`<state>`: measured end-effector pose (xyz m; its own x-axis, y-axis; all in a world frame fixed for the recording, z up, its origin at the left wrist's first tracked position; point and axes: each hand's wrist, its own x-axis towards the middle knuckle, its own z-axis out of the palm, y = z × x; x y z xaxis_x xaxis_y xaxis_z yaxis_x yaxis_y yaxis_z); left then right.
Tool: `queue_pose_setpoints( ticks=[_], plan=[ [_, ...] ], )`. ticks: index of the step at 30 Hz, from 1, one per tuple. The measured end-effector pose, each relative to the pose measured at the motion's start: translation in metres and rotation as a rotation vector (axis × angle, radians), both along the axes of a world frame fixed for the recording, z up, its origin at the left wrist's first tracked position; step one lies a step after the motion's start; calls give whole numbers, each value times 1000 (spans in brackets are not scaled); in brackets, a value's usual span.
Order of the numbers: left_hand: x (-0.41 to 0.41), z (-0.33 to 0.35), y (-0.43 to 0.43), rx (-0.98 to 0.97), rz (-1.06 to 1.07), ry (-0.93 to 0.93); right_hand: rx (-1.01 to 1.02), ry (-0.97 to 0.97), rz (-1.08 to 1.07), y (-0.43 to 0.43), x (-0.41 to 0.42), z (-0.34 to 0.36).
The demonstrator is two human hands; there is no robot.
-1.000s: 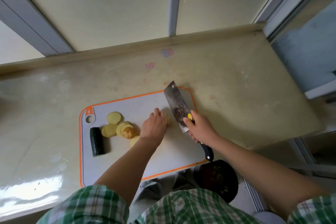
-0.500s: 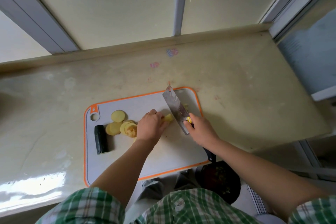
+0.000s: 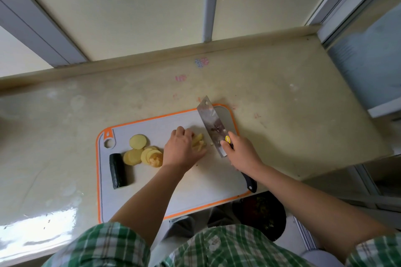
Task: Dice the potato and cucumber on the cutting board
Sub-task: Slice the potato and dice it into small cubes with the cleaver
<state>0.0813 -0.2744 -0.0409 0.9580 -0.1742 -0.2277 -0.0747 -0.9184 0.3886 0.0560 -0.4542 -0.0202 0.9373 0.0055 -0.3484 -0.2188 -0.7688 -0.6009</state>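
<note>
1. The left hand (image 3: pixel 182 150) sits near the middle of the cutting board (image 3: pixel 195 193). Its fingers curl down over a small stack of potato strips (image 3: pixel 198 142) that stick out on its 2 o'clock side, and it pins them in place.
2. The right hand (image 3: pixel 240 155) grips the knife (image 3: pixel 211 123) where handle meets blade, with a finger up by the yellow sticker. The black handle end pokes out behind the wrist towards 5 o'clock.
3. The broad blade stands just at 3 o'clock of the strips, its tip pointing to 11 o'clock past the board's far edge. I cannot tell whether the edge touches the board.
4. Round potato slices (image 3: pixel 135 155) lie at the board's 9 to 10 o'clock, one alone and the rest overlapping. A rough end piece (image 3: pixel 156 160) sits just beside the left wrist.
5. The cucumber (image 3: pixel 118 171), a short dark length, lies at 8 o'clock near the orange rim, apart from the slices and uncut.
6. Raw potato is likely stiff but slick with starch on its cut faces, and the thin strips are light and will slide. They are best held from above with curled fingertips, close to the blade.
7. The flat slices should stack steadily — take hold of the pile across its top.
8. The cucumber probably has firm, waxy skin and a watery core, and being round it will roll. Hold it across the middle — or halve it lengthwise first for a flat face.
</note>
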Motion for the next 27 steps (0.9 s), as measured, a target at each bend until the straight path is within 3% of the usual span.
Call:
queue_pose_setpoints(
  ticks=[13,18,22,27],
  plan=[
    [7,-2,2,-73,82,93,209,88,-6,6,-7,8],
    [7,-1,1,-97,119,113,96,19,35,6,-5,-3],
    [7,-1,0,-116,129,112,88,-26,-112,-5,-2,-13],
    [4,0,-1,-99,98,84,121,-16,-60,4,-7,-10]
  ],
)
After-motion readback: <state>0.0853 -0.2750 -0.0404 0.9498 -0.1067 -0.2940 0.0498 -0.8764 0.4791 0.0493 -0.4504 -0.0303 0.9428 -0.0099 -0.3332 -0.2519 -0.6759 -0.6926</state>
